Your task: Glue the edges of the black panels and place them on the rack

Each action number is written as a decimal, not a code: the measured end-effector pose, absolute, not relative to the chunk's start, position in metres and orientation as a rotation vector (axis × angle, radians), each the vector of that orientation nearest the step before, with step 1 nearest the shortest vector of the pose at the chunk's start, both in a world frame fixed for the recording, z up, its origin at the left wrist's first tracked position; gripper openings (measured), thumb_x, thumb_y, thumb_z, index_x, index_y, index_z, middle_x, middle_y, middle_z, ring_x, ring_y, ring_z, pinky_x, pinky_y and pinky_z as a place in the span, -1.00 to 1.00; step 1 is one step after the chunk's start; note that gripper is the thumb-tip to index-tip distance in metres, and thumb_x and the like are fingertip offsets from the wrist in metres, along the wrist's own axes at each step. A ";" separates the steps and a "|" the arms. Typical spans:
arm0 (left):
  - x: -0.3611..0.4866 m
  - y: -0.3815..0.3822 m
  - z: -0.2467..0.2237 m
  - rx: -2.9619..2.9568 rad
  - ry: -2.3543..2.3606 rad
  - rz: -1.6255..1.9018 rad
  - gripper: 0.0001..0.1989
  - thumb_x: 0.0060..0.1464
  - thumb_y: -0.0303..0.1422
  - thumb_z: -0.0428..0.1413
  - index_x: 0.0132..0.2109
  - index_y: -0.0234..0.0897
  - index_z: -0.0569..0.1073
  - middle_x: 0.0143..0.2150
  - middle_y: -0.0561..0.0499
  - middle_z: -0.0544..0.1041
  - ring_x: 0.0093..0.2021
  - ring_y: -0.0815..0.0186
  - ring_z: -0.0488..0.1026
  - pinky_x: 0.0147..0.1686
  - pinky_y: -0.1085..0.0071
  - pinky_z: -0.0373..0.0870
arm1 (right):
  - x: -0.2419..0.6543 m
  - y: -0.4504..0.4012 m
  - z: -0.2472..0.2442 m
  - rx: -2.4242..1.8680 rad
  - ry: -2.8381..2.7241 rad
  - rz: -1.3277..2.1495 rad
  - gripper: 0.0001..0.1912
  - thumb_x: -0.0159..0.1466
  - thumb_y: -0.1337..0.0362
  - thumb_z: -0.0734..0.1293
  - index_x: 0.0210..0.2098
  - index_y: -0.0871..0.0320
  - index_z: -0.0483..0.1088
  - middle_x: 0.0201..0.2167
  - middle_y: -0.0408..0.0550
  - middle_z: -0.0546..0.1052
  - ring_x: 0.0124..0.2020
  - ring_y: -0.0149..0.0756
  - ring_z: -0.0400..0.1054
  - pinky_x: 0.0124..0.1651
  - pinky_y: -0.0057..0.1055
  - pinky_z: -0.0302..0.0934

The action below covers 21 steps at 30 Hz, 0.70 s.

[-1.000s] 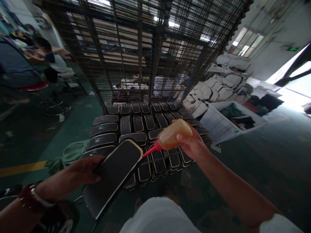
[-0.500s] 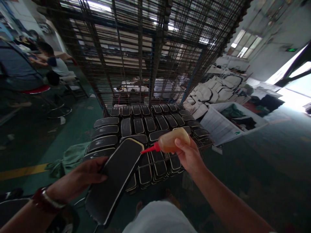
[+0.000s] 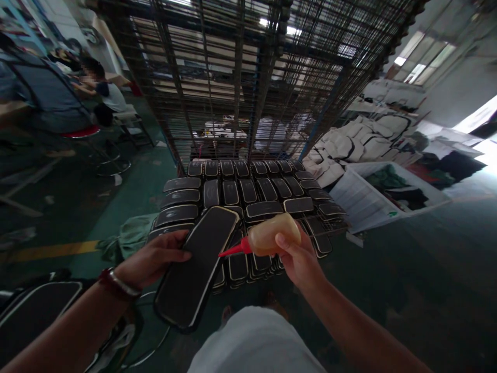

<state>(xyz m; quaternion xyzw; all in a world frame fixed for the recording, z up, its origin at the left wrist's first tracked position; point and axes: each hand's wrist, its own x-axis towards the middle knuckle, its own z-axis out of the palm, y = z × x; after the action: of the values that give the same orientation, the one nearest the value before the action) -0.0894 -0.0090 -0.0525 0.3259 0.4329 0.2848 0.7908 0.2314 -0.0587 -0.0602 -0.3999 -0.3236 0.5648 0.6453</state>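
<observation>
My left hand [image 3: 161, 254] grips the left long edge of a black rounded panel [image 3: 196, 269], thumb on its face. The panel is tilted, with a pale line along part of its rim. In my right hand [image 3: 297, 256] is a squeeze bottle [image 3: 274, 234] of amber liquid, its red pointed nozzle [image 3: 235, 248] aimed left. The nozzle tip is at the panel's right edge; whether it touches I cannot tell. Beyond the panel, many similar black panels [image 3: 264, 210] with pale rims lie in stacked rows.
A tall wire rack [image 3: 248, 77] rises behind the rows. At right stand a white bin [image 3: 349, 202] with dark cloth and a heap of pale padded pieces [image 3: 353, 140]. More panels [image 3: 39, 316] lie low at left, near a green cloth [image 3: 130, 238]. People sit at the far left.
The nozzle tip has moved down along the panel's right edge. The panel stands somewhat more upright, and the whole view has shifted, with the surroundings now farther right.
</observation>
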 end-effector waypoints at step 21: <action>-0.090 -0.008 -0.070 0.550 1.069 0.781 -0.64 -0.13 -0.61 0.38 -0.10 -0.39 0.68 -0.26 -0.26 0.79 -0.39 0.03 0.74 -0.30 0.18 0.75 | 0.223 -0.104 -0.062 -0.788 -1.113 1.424 -0.30 0.21 0.12 0.70 0.24 -0.08 0.40 0.14 0.09 0.64 0.11 0.06 0.58 0.09 -0.06 0.53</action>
<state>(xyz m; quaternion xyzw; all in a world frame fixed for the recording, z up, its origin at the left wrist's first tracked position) -0.0902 -0.0079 -0.0702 0.2522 0.4900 0.3577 0.7539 0.2229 -0.1043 -0.0616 -0.3332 -0.4706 0.6020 0.5524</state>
